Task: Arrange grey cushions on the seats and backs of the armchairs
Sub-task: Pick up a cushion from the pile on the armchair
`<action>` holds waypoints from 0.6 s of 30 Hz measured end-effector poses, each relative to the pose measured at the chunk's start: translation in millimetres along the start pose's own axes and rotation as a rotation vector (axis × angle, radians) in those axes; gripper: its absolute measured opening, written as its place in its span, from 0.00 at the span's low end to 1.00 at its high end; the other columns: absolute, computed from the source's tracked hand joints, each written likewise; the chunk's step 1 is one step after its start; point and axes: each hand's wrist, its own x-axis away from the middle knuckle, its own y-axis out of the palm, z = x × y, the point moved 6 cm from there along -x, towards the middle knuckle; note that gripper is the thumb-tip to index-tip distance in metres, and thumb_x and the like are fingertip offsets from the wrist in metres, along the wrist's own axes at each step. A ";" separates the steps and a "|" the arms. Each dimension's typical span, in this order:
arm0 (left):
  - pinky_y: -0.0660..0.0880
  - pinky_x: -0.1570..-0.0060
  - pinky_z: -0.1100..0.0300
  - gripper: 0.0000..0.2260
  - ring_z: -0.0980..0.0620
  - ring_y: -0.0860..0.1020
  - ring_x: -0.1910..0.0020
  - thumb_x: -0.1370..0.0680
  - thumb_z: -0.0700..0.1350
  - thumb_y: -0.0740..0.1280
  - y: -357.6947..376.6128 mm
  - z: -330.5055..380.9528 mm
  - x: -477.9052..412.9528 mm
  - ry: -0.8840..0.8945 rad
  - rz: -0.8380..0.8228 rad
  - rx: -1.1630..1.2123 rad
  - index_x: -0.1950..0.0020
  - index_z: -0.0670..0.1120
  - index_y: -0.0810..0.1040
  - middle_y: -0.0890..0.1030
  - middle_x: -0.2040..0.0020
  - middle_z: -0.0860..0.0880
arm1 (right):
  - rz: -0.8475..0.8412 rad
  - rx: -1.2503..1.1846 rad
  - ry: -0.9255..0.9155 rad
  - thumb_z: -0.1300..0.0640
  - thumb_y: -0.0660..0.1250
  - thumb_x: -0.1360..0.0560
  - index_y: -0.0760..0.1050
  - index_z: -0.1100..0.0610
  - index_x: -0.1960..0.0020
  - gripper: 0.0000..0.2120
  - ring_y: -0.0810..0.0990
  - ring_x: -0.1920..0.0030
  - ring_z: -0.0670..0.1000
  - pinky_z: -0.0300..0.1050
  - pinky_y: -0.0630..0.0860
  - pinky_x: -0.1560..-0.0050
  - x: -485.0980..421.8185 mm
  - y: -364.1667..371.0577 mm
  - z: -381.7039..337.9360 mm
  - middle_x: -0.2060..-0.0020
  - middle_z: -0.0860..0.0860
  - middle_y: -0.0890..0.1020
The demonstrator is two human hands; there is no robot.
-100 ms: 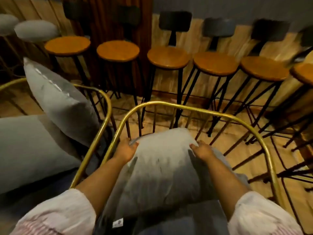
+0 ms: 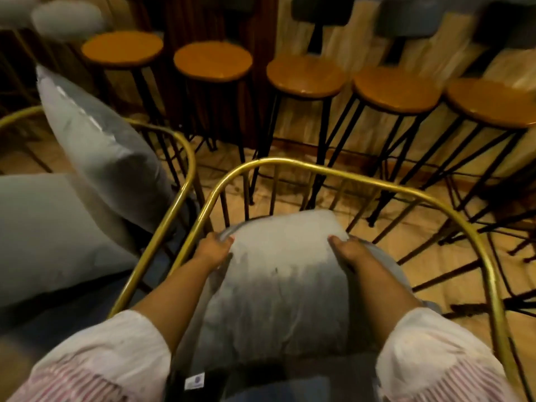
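- Left hand (image 2: 213,250) and right hand (image 2: 346,250) clamp the grey cushion's (image 2: 278,285) top corners.
- Gold backrest rail (image 2: 290,163) lies just beyond; cushion upright, hands equally near.

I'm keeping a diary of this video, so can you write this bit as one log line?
step: placing back cushion | hands: left hand and right hand grip grey cushion top corners | place: inside gold armchair frame | status: not released

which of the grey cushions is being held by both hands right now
The cushion inside the near gold-framed armchair, gripped at its top corners by the left hand and right hand; the others lie untouched.
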 end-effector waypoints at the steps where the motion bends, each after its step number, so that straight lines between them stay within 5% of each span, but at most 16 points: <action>1: 0.67 0.33 0.51 0.28 0.37 0.69 0.31 0.21 0.52 0.61 4.8 -12.2 -12.8 -0.060 -0.006 0.032 0.28 0.35 0.64 0.69 0.29 0.35 | -0.019 -0.057 0.048 0.41 0.59 0.23 0.55 0.60 0.24 0.36 0.63 0.28 0.65 0.55 0.62 0.30 -12.0 4.7 -2.2 0.26 0.60 0.62; 5: 0.65 0.31 0.48 0.34 0.36 0.66 0.29 0.22 0.58 0.60 28.1 -57.8 -46.2 -0.248 -0.080 0.216 0.25 0.36 0.59 0.65 0.26 0.37 | -0.030 -0.092 0.100 0.30 0.63 0.32 0.50 0.56 0.23 0.49 0.59 0.26 0.63 0.58 0.57 0.28 -58.4 19.5 -0.8 0.23 0.57 0.57; 9: 0.65 0.31 0.45 0.53 0.40 0.70 0.31 0.43 0.73 0.69 47.6 -85.7 -58.3 -0.311 -0.226 0.540 0.25 0.46 0.63 0.69 0.27 0.43 | -0.040 -0.137 0.107 0.25 0.64 0.39 0.54 0.50 0.23 0.52 0.62 0.27 0.63 0.62 0.60 0.29 -74.0 27.1 21.6 0.24 0.56 0.60; 13: 0.67 0.35 0.48 0.35 0.41 0.71 0.34 0.27 0.65 0.61 56.7 -88.9 -49.2 -0.302 -0.304 0.631 0.25 0.50 0.62 0.72 0.30 0.43 | 0.007 -0.157 0.056 0.22 0.63 0.42 0.56 0.46 0.25 0.52 0.64 0.28 0.64 0.65 0.61 0.30 -71.9 27.9 40.8 0.25 0.55 0.64; 18: 0.62 0.29 0.43 0.47 0.41 0.65 0.28 0.35 0.70 0.67 53.0 -97.6 -42.6 -0.263 -0.280 0.619 0.22 0.55 0.52 0.62 0.24 0.47 | 0.021 -0.198 0.016 0.25 0.64 0.39 0.57 0.45 0.25 0.49 0.67 0.30 0.64 0.64 0.64 0.32 -50.1 20.4 44.3 0.26 0.54 0.65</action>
